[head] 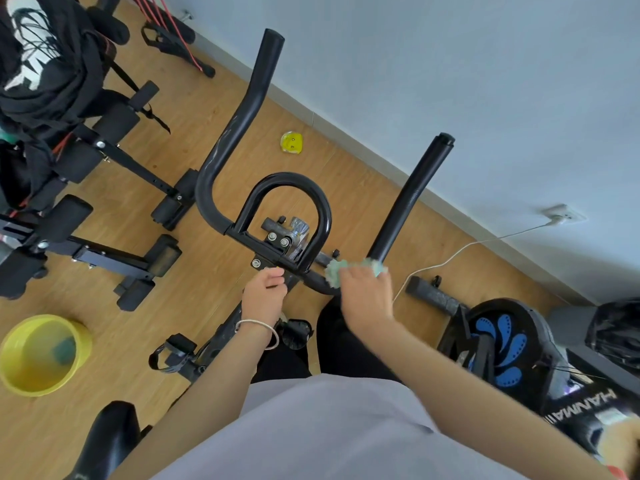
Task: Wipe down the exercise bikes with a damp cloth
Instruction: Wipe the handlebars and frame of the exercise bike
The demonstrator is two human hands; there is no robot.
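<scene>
A yellow bucket [45,355] stood on the wooden floor [221,98] to the left, with a teal lump [64,348] lying inside it, well apart from both hands. Behind it a black bench frame [104,150] with padded rollers spread across the floor, and a dark garment [45,64] was heaped on top. A small yellow object [291,142] lay near the wall, between the two horns of the bike's handlebar [239,133]. To the right, a white cable [450,258] ran from a wall socket [562,214] down behind the bar, close beside a second machine with a blue-patterned wheel cover [502,344]. Nothing lay between the hands and the bar. The left hand [263,292], with a thin band on its wrist, had its fingers curled on the handlebar's crosspiece just below the bolted bracket [273,244]. The right hand [367,296] clutched a pale green cloth [334,273], bunched under the fingers and pressed against the bar at the base of the right horn, beside the centre loop [311,192]; fluffy edges showed past the fingertips on both sides.
</scene>
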